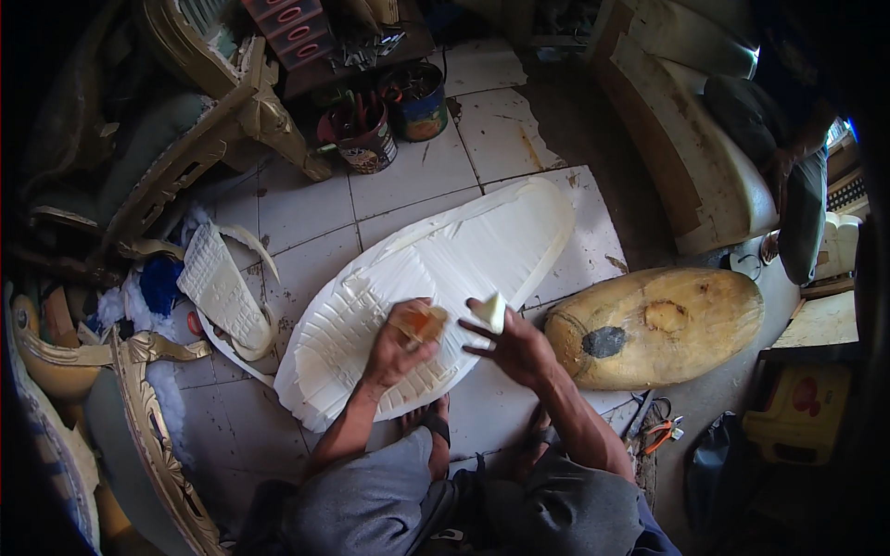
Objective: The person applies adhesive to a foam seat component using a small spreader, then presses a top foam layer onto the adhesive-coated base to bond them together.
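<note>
My left hand is closed round a small open container with something amber-orange inside, perhaps glue. In my right hand a small cream foam wedge is pinched near the thumb, the other fingers stretched apart toward the container. Below both hands lies a large white oval foam pad on the floor. Its near left end is cut in a grid of slits, and its right part looks smooth. To the right sits an oval wooden form with a dark round patch.
Gilded carved furniture frames crowd the left side, with a slotted foam piece beside them. Two tool buckets stand at the back. Orange-handled pliers lie near my right leg. Another person is at the far right, by an upholstered piece.
</note>
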Motion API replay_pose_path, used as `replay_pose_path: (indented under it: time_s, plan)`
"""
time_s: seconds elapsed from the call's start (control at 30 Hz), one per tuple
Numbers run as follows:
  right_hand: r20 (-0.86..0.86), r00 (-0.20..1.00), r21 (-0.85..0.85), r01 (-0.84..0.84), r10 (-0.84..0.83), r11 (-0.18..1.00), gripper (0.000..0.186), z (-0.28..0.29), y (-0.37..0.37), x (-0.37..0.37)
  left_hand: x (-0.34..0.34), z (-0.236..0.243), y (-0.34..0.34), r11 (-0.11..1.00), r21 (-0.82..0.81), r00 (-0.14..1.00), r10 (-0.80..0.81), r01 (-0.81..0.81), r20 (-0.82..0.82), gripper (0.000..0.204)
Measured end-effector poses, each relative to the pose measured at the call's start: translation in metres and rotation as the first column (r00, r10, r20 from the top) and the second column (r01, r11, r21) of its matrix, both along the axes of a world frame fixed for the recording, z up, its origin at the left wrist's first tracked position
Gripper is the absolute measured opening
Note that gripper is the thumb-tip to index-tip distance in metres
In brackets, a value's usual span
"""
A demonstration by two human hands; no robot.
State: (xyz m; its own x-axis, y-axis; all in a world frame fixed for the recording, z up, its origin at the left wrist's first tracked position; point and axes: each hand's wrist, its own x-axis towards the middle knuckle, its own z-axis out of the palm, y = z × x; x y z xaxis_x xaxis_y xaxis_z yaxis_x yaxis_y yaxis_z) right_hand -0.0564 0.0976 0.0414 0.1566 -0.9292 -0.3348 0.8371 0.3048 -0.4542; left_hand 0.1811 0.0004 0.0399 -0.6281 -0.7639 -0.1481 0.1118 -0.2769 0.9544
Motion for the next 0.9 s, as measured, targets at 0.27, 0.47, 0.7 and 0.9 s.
replay_pose_path:
  time_s: [0.27, 0.47, 0.7, 0.9]
  plan:
    - [-0.561, 0.768, 0.440, -0.040, 0.309, 0.897, 0.040, -0.074, -0.063, 0.001, 0.016, -0.054, -0.020, 0.981, -0.096, 0.975, 0.178, -0.167, 0.130, 0.067]
    - [-0.998, 0.031, -0.035, 0.376, -0.050, 0.926, 0.025, -0.109, -0.064, -0.053, 0.005, -0.066, -0.020, 0.964, -0.187, 0.965, 0.216, -0.188, 0.146, 0.067]
    - [-0.965, -0.253, 0.008, 0.222, 0.065, 0.975, 0.028, -0.071, -0.044, -0.059, 0.007, -0.030, -0.016, 0.852, -0.519, 0.819, 0.340, -0.062, 0.461, 0.065]
    - [-0.882, 0.470, 0.168, 0.346, -0.015, 0.923, 0.045, -0.029, -0.019, -0.018, -0.008, 0.016, -0.019, 0.758, -0.650, 0.724, 0.419, 0.053, 0.548, 0.068]
